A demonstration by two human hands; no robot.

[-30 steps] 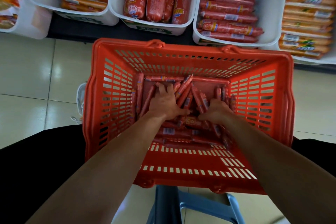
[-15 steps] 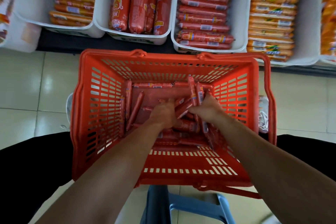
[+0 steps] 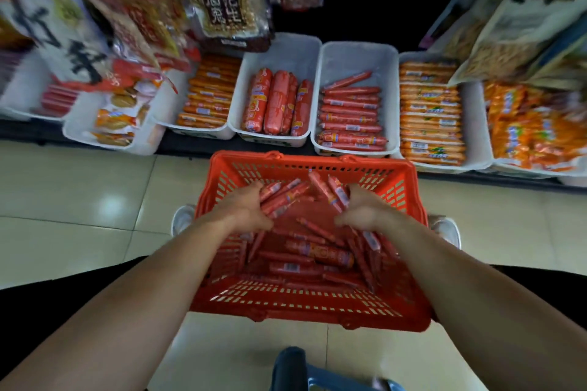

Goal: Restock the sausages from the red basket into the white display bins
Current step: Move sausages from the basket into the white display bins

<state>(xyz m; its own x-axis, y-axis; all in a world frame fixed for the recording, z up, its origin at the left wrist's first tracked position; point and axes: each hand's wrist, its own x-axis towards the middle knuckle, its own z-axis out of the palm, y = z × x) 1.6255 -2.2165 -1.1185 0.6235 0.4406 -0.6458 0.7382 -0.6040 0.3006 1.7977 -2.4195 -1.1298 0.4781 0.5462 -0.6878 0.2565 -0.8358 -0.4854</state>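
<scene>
- The left hand (image 3: 243,209) has its grip clamped on a bundle of sausages (image 3: 284,194) above the red basket (image 3: 409,200).
- The right hand (image 3: 365,214) clamps more (blurred).

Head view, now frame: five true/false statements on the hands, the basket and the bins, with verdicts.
1. The left hand grips a bunch of thin red sausages above the red plastic basket. True.
2. The right hand holds nothing. False: it grips several thin red sausages as well.
3. The red plastic basket has been emptied. False: many loose sausages lie on its floor.
4. The white plastic bin beyond the basket's far right corner holds thin red sausages, with bare space at its back. True.
5. Fat red sausages sit in the bin to the left of that one. True.
</scene>
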